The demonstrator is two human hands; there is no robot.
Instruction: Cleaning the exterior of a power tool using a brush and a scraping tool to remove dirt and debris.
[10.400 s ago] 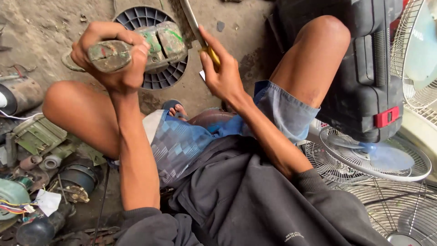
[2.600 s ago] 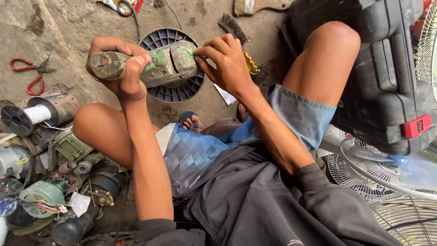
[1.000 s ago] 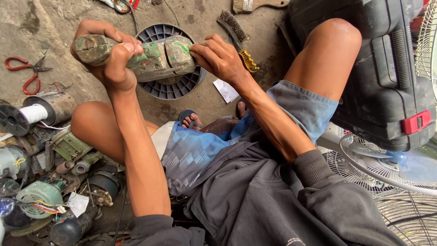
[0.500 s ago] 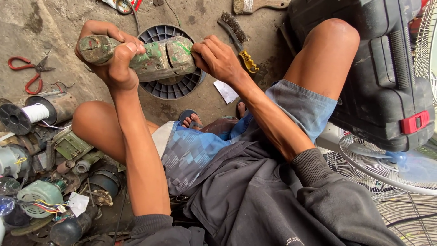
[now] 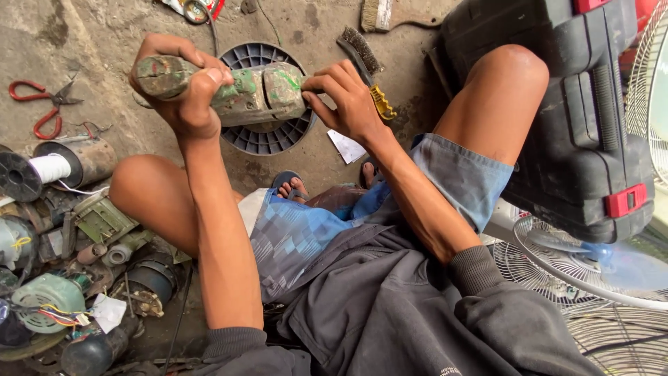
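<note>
My left hand [image 5: 182, 94] grips the worn green power tool [image 5: 229, 90] firmly, held above the floor [image 5: 69, 42]. My right hand [image 5: 346, 101] pinches its head end; I should keep the body steady while working there.

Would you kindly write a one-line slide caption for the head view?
Left hand grips a worn green power tool; right hand pinches its end, above a black slotted disc.

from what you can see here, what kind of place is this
Probably an informal floor-level repair workshop for fans and small motors: old motors heaped on the left, fan guards on the right, a worn green power tool in both hands.
</note>
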